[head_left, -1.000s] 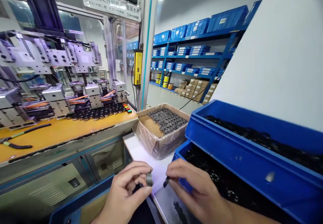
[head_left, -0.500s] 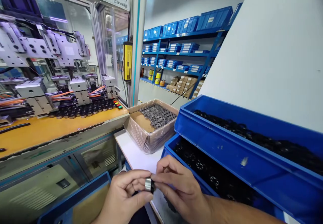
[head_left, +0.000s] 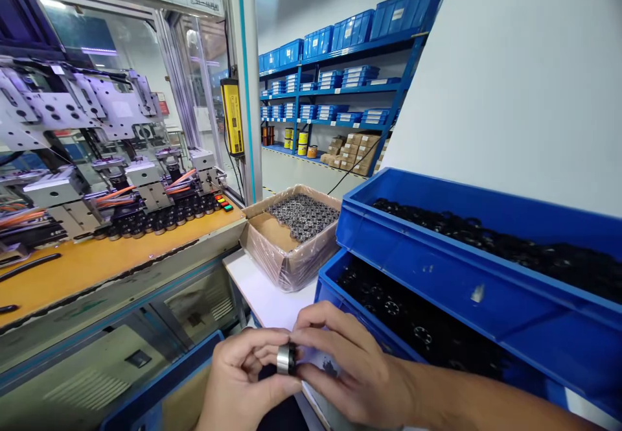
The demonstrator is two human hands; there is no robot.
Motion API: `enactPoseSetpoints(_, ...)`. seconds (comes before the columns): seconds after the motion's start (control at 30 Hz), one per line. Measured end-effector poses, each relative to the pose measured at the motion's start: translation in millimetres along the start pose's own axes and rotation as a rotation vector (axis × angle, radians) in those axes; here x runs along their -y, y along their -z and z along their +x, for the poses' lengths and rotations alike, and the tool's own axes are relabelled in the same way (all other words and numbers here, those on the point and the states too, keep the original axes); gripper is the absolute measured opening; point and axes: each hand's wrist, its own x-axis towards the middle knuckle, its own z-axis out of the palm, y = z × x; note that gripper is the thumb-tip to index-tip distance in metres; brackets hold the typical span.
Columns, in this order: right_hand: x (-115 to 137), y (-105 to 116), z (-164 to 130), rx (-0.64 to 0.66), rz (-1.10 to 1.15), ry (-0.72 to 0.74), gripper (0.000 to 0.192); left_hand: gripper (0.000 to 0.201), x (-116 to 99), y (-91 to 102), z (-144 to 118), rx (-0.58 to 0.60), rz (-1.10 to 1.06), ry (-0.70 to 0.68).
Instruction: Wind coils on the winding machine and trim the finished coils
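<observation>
My left hand [head_left: 238, 376] is closed around a small silver metal ring [head_left: 282, 360], pinching it between thumb and fingers. On the ring's right side sits a black plastic end piece [head_left: 292, 357]. The fingertips of my right hand [head_left: 352, 369] are curled in against this black piece, thumb below and fingers above. Its far side is hidden by the fingers. Both hands are just over the front of a white table [head_left: 253, 295].
A plastic-lined carton [head_left: 286, 269] of small ring-shaped parts stands beyond my hands. Two stacked blue bins [head_left: 437, 275] of black plastic parts are on the right. On the left, a machine's yellow ledge [head_left: 121, 256] carries rows of dark-and-metal parts [head_left: 160, 220].
My view has shifted slightly. The fingers of my right hand have opened a little around the black piece, and the ring has turned slightly. My left hand keeps its hold.
</observation>
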Motion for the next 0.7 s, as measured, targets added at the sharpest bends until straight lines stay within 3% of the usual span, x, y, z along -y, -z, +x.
enactPoseSetpoints(0.07, 0, 0, 0, -0.003, -0.048, 0.011, 0.03, 0.034, -1, -4.5, -2, -0.057, -0.008, -0.009)
enactPoseSetpoints(0.27, -1, 1, 1, -0.043, -0.151, 0.089, 0.018, 0.035, -3, -10.3, -3, -0.075, -0.02, 0.016)
enactPoseSetpoints(0.57, -1, 1, -1, -0.034, -0.152, 0.137, 0.022, 0.04, 2, 4.3, 2, 0.096, 0.039, 0.008)
enactPoseSetpoints(0.7, 1, 2, 2, -0.011, -0.168, 0.117, 0.015, 0.041, 7, 6.6, 1, 0.073, 0.037, 0.007)
